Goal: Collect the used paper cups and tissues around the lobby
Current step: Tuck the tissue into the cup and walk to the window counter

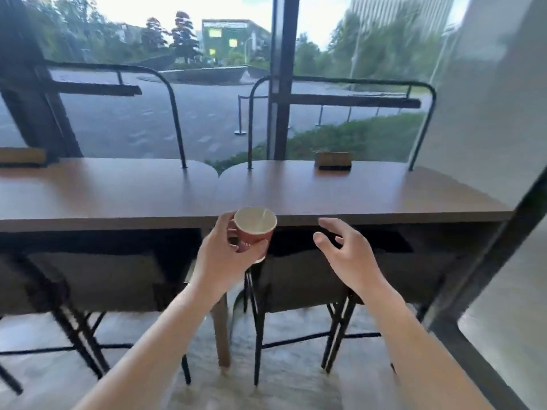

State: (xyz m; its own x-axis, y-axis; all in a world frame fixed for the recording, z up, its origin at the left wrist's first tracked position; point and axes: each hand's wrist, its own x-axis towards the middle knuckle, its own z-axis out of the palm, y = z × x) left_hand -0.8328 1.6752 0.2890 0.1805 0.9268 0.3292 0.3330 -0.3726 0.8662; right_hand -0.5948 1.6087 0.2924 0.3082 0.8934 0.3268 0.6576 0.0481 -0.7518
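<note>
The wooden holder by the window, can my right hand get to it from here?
Probably yes. The right hand is open and holds nothing, and the counter between it and the holder looks bare. It sits at the far edge, so expect a long stretch.

Brown wooden counter (148, 196); small wooden holder (333, 161) at back.

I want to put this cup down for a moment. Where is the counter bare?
Bare almost everywhere: the counter from the near edge back to the rail posts. Only the small wooden holder sits at the back right.
</note>
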